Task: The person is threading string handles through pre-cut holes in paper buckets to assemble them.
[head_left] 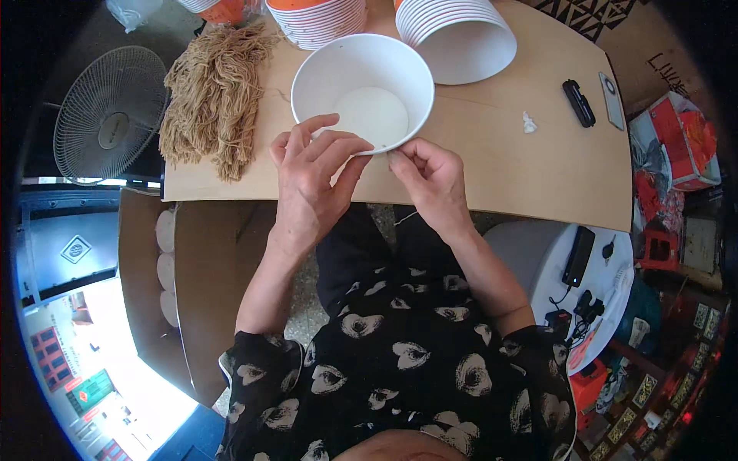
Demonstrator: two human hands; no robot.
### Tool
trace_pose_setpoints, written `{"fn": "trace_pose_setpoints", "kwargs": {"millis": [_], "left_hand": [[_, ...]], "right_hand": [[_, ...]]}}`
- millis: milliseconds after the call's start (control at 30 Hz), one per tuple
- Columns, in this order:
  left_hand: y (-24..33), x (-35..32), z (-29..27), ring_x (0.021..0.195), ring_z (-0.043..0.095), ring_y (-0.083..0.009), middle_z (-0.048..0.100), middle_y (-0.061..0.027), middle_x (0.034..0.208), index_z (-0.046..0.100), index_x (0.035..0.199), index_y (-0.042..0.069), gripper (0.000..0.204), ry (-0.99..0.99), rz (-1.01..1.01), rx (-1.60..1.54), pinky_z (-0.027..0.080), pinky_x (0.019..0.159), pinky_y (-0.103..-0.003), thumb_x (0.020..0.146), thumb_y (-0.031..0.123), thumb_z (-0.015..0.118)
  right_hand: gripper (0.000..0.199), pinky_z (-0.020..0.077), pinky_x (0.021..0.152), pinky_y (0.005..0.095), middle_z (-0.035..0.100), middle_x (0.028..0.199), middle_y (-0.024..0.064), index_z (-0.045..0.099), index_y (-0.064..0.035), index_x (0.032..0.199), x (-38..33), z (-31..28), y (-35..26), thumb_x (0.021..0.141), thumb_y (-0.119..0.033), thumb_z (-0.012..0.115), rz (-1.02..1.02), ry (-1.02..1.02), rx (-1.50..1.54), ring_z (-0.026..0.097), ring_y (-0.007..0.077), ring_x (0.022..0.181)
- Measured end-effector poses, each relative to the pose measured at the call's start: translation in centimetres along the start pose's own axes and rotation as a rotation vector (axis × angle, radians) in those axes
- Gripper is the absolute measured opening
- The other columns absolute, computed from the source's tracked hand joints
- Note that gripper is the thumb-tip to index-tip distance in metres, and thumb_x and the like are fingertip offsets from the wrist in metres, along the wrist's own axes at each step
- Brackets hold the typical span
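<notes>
A large white paper bucket sits at the table's near edge, its mouth tipped toward me so that the round bottom inside shows. My left hand is closed at the near rim, thumb and fingertips pinching it. Just right of that spot, my right hand has its thumb and curled forefinger pressed together against the rim. Whatever lies between those right fingertips is too small to make out. A thin pale strand shows below the right hand, over my dark trousers.
Beige twine lies bundled at left. Stacked buckets stand and lie at the back. To the right are a black handheld tool and a white scrap. A fan, an open carton and a white stool flank the table.
</notes>
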State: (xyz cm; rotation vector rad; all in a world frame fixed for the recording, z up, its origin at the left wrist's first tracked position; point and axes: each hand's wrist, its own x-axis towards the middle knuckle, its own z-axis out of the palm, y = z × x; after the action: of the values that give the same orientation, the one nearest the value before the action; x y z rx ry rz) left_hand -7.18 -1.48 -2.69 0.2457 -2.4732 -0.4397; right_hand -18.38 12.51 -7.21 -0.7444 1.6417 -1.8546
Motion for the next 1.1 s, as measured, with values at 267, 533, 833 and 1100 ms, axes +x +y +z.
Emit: {"fn": "trace_pose_setpoints", "kwargs": {"millis": [267, 533, 833, 1100], "left_hand": [[0.1, 0.5, -1.0, 0.106, 0.064, -0.0204, 0.072, 0.0001, 0.091, 0.072, 0.096, 0.013, 0.018, -0.047, 0.076, 0.001, 0.036, 0.090, -0.039, 0.079, 0.013, 0.078], [-0.9, 5.0, -2.5, 0.073, 0.069, -0.0333, 0.071, -0.0159, 0.080, 0.071, 0.105, 0.003, 0.019, -0.329, 0.058, -0.314, 0.054, 0.066, -0.041, 0.087, 0.010, 0.069], [-2.3, 7.5, -1.7, 0.070, 0.070, -0.0288, 0.070, -0.0148, 0.078, 0.070, 0.092, -0.001, 0.011, -0.592, 0.180, -0.395, 0.054, 0.064, -0.035, 0.082, 0.004, 0.071], [-2.9, 7.5, -1.8, 0.073, 0.068, -0.0112, 0.068, -0.0054, 0.080, 0.063, 0.097, 0.001, 0.008, -0.660, -0.169, -0.657, 0.054, 0.062, -0.026, 0.095, 0.008, 0.062]], "right_hand": [[0.012, 0.0285, 0.048, 0.0192, 0.051, 0.063, -0.0093, 0.065, 0.0012, 0.086, -0.2, 0.2, 0.0, 0.095, -0.007, 0.064, -0.016, 0.026, -0.036, 0.040, -0.0019, 0.056], [0.012, 0.0311, 0.050, 0.0190, 0.053, 0.064, -0.0081, 0.065, 0.0012, 0.087, -0.2, 0.0, 0.1, 0.095, -0.007, 0.065, -0.051, 0.052, -0.080, 0.042, -0.0011, 0.057], [0.012, 0.0289, 0.050, 0.0194, 0.050, 0.064, -0.0091, 0.066, 0.0016, 0.089, 0.1, -0.6, 0.1, 0.095, -0.009, 0.066, -0.052, 0.010, -0.143, 0.039, -0.0012, 0.057], [0.014, 0.0442, 0.058, 0.0190, 0.064, 0.072, 0.0016, 0.065, 0.0038, 0.104, -0.5, -2.5, -2.2, 0.096, -0.007, 0.063, 0.014, 0.004, -0.051, 0.057, 0.0050, 0.061]]}}
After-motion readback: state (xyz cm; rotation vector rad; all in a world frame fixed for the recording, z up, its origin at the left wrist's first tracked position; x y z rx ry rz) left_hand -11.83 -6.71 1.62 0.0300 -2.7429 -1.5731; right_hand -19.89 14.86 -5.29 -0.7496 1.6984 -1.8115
